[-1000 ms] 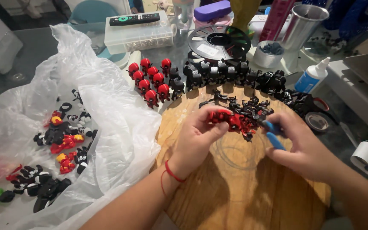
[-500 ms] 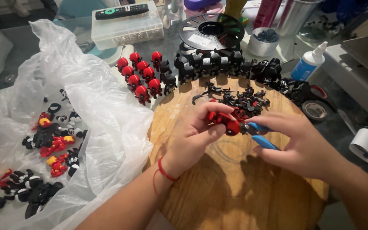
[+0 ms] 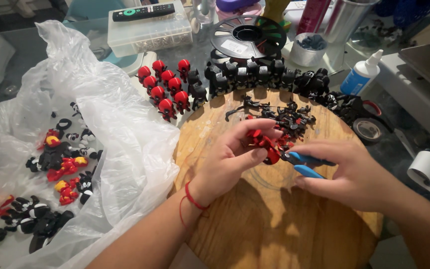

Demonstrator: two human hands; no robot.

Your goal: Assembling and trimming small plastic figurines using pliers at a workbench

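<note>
— Figure (image 3: 262,142), the small red one: where is it?

— Above the round wooden board (image 3: 274,224), pinched in the left hand (image 3: 232,162), thumb and fingers curled shut around it.

— And the right hand (image 3: 354,172)?

— Closed on blue-handled cutters (image 3: 304,164), tip touching the figure (black scraps (image 3: 287,117) lie just behind).

Bare surface of the round wooden board (image 3: 274,224) is left open below both hands. Passage beyond them is obstructed by a heap of black and red scraps (image 3: 287,117) and, apparently touching the far rim, rows of black figurines (image 3: 255,74). The left edge is bordered by a plastic bag (image 3: 120,134).
</note>
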